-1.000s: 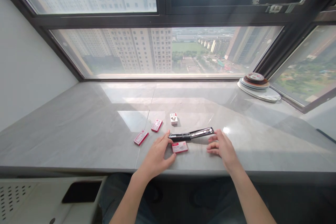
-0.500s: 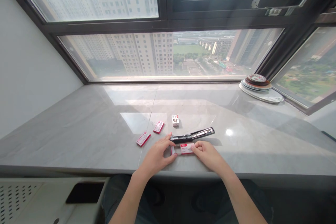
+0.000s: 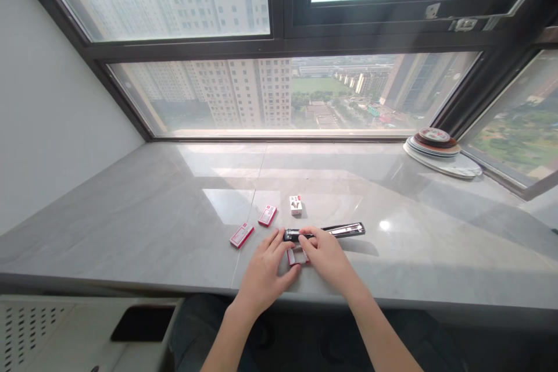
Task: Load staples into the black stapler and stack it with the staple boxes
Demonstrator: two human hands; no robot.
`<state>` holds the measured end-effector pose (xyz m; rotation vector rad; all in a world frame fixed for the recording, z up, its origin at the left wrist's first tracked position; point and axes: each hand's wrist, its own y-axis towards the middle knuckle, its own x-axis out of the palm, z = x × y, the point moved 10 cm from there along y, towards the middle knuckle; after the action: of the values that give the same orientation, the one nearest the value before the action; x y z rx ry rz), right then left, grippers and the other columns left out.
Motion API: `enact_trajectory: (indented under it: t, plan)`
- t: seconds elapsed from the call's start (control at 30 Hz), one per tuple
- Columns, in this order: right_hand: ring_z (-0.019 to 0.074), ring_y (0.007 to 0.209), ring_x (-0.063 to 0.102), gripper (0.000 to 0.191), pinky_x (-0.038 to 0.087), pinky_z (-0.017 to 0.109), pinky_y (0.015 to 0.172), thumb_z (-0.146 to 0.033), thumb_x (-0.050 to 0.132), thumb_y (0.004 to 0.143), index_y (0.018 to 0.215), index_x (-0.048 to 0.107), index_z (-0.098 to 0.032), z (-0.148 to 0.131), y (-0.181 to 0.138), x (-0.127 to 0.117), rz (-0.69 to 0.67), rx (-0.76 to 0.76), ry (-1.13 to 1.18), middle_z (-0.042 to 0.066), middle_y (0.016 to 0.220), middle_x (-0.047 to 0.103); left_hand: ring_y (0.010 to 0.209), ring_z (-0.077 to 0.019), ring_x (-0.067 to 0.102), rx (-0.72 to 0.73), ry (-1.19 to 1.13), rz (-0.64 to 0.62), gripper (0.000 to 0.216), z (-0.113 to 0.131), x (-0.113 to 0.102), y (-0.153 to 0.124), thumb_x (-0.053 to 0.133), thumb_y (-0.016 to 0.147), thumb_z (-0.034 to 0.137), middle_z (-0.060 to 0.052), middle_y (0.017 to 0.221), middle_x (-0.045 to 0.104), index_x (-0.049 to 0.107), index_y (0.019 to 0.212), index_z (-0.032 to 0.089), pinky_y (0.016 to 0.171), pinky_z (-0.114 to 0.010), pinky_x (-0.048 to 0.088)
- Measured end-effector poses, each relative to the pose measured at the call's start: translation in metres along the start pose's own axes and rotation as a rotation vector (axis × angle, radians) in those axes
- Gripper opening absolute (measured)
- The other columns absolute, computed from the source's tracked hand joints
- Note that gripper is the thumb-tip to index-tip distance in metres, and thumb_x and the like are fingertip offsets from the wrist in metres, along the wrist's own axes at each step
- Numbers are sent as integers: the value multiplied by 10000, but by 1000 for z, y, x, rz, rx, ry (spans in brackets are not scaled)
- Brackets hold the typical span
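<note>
Nearest, on a grey stone-look bench [image 3: 152, 232], left hand [image 3: 264, 270] with a loose grip, thumb and fingertips on opposite edges of a small open red-and-white cardboard box [image 3: 298, 257]; just beyond, right hand [image 3: 330, 258] with fingertips gathered over a long black-and-silver metal stapler [image 3: 347, 229], unclear whether pinching anything. Possible trouble from such crowding: a nudge, then a tipped box or skewed stapler. Farther back, a flat red-and-white box [image 3: 242, 235], another like it [image 3: 267, 215], a white cube-like box [image 3: 296, 205].

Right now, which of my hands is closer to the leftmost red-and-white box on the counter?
Left. Your left hand is just right of that box, without touching it; your right hand is farther right, at the black stapler.
</note>
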<state>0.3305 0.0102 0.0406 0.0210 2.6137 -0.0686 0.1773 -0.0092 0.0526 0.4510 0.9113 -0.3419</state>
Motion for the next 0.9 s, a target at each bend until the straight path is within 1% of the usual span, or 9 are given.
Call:
enact_trajectory:
  t: [0.13,0.27,0.33,0.43,0.53,0.63,0.77,0.83,0.9]
  plan:
    - [173,592,608,311,442,277,635,-458,566,936,1093,642,-200,8,6,8,67,44,106,-51,573,611,1536,-271,332,4,-7,6,401,0,-2,0,682,924,319,-22,1632,407,613,1319,322,1228,-496,387]
    - [141,543,542,233,403,253,587,-424,576,930,995,657,-215,-6,13,13,81,-10,118,-69,549,544,1534,-280,335,4,-25,4,422,-3,-3,-1,682,921,316,-23,1620,427,605,1336,325,1217,-503,402]
    - [135,542,522,206,380,249,579,-401,572,935,939,668,-219,-21,15,13,67,-65,76,-64,545,525,1532,-282,339,4,-37,2,417,-4,-3,-2,680,918,302,-25,1604,450,608,1329,321,1213,-502,409]
    - [137,571,531,170,350,251,590,-352,558,948,935,678,-232,-44,9,4,64,-173,-47,-52,577,546,1526,-291,348,4,-60,16,393,-6,-4,-2,669,921,280,-35,1606,446,617,1309,303,1207,-507,416]
    - [140,609,551,116,312,256,597,-290,586,923,874,679,-240,-54,-2,3,-24,-246,-235,-34,632,606,1523,-297,354,-1,-77,24,374,-7,-4,-2,649,937,290,-44,1625,415,620,1309,297,1201,-515,417]
    - [142,636,571,109,277,261,592,-257,613,896,809,674,-237,-47,-14,8,-132,-248,-385,-19,690,657,1525,-286,350,-14,-88,18,320,-8,-3,-2,631,952,301,-35,1633,402,637,1272,305,1199,-499,419]
    - [152,662,591,84,295,256,607,-280,605,919,922,688,-273,-29,-27,1,-174,-199,-365,-34,702,663,1523,-276,347,-18,-103,15,315,-9,-5,-2,657,936,296,-23,1631,401,630,1249,309,1202,-475,405]
    - [158,647,585,124,308,255,599,-341,564,961,962,666,-272,-14,-32,-12,-129,-132,-313,-38,668,633,1498,-280,376,-11,-114,36,370,-8,-9,-3,695,911,305,-36,1606,429,609,1271,306,1190,-468,406]
    - [163,609,563,214,301,263,575,-413,502,997,928,628,-254,8,-36,-31,-30,-21,-307,-36,626,593,1393,-278,482,-48,-112,88,337,-10,-15,-4,694,917,327,-59,1484,541,607,1240,291,1123,-453,449]
